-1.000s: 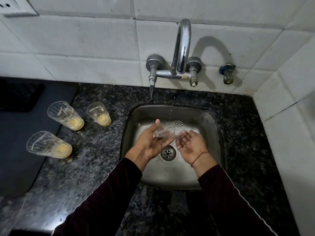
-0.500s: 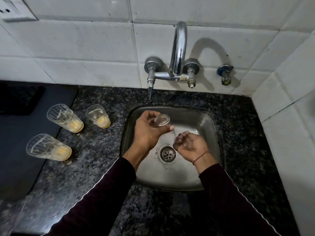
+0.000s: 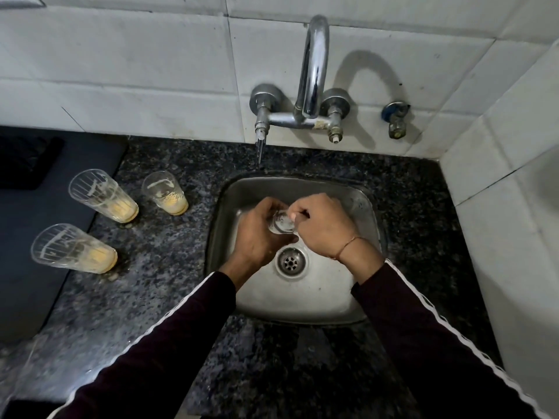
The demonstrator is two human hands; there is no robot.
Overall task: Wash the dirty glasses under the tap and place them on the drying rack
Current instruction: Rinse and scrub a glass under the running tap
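1. A speckled granite desk (image 3: 169, 297) carries three dirty glasses with yellow dregs — one at the back left (image 3: 101, 195), a smaller one (image 3: 165, 193) beside it, one nearer (image 3: 72, 247) — all untouched since a second ago and well apart from the steel sink (image 3: 367, 207).
2. Over the sink, below the chrome tap (image 3: 313, 71), the left hand (image 3: 257, 234) grips a clear glass (image 3: 281, 223), fingers curled round it.
3. The right hand (image 3: 325, 228), half a second ago below the glass and off it, now closes on its upper end, fingers bent at or into it; whether they reach inside cannot be told.
4. That shift suggests rinsing has given way to rubbing the first glass; three more wait, and no drying rack is in view.
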